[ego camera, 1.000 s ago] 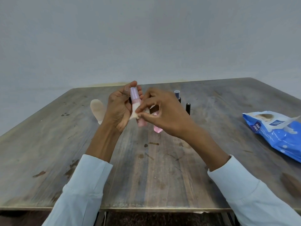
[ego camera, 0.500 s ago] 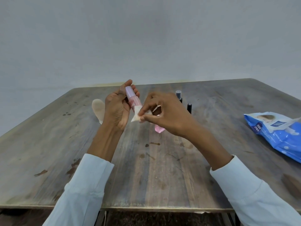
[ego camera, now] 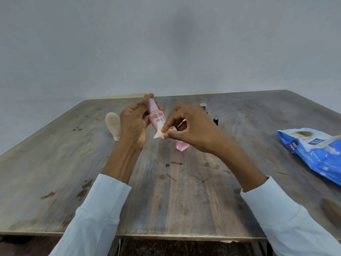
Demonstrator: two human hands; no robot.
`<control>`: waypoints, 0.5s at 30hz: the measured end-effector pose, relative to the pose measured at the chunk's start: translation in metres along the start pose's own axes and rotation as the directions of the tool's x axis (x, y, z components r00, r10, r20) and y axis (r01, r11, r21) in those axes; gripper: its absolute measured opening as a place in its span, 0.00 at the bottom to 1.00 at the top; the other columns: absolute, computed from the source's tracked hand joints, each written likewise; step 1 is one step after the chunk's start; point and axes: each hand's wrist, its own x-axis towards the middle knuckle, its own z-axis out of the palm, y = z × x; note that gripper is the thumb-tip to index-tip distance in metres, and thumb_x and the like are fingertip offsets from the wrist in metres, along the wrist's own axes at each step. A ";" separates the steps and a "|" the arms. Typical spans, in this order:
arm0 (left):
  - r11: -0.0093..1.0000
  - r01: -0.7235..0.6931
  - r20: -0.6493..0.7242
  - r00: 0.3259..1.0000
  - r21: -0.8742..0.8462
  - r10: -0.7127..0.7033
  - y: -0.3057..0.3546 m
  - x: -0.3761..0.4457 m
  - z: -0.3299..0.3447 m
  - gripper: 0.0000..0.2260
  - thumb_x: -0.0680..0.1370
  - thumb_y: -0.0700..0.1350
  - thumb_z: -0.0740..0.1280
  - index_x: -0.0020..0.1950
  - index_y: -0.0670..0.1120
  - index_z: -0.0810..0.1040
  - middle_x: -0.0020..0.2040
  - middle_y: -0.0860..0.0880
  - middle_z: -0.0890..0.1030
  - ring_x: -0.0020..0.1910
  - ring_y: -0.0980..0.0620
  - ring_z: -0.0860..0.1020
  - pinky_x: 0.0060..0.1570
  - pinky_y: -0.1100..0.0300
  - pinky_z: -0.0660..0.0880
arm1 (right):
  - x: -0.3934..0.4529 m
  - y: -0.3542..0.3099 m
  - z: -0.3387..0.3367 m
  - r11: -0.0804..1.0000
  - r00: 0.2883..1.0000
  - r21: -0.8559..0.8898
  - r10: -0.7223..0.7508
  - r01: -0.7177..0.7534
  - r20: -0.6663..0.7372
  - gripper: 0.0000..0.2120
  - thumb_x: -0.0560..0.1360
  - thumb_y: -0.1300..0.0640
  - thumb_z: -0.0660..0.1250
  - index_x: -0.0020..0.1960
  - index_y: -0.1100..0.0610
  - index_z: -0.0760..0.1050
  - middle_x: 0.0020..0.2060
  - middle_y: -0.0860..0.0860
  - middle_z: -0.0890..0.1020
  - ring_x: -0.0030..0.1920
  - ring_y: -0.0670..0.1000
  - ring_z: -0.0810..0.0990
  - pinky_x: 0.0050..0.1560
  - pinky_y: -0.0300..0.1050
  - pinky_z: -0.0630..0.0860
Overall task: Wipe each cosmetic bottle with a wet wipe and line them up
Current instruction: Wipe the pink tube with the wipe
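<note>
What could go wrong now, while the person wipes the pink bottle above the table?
1. The left hand holds the pink bottle only at its upper part; it might slip.
2. The right hand works just above a small pink bottle on the table and might knock it over.
3. The wet wipe is bunched small, so it may miss spots.

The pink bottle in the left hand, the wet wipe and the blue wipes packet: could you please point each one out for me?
pink bottle [ego camera: 156, 117], head view, on its labelled body.
wet wipe [ego camera: 160, 134], head view, on its bunched lower end.
blue wipes packet [ego camera: 317, 154], head view, on its top face.
</note>
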 end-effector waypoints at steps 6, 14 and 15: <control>0.994 0.047 0.155 0.986 0.103 -0.063 -0.004 -0.009 0.012 0.18 0.73 0.48 0.75 0.58 0.39 0.85 0.60 0.39 0.86 0.54 0.48 0.84 0.49 0.57 0.84 | 0.004 0.003 0.003 0.996 0.938 0.002 -0.087 0.093 -0.336 0.04 0.75 0.60 0.80 0.50 0.56 0.88 0.46 0.47 0.80 0.46 0.45 0.83 0.48 0.44 0.83; 0.998 0.042 -0.007 0.999 0.056 -0.042 0.002 -0.005 0.005 0.07 0.81 0.40 0.73 0.53 0.37 0.84 0.38 0.49 0.85 0.36 0.52 0.85 0.39 0.59 0.84 | 0.000 -0.003 0.008 0.984 0.985 -0.103 -0.135 0.147 0.110 0.04 0.74 0.58 0.81 0.47 0.52 0.89 0.46 0.42 0.80 0.46 0.44 0.80 0.47 0.43 0.78; 0.997 0.044 -0.019 0.999 0.062 -0.043 0.002 -0.004 0.003 0.07 0.81 0.40 0.73 0.53 0.36 0.83 0.36 0.49 0.85 0.35 0.52 0.85 0.39 0.58 0.83 | 0.000 -0.003 0.009 0.983 0.984 -0.108 -0.137 0.150 0.117 0.04 0.74 0.58 0.81 0.47 0.52 0.89 0.45 0.42 0.80 0.45 0.44 0.80 0.46 0.42 0.77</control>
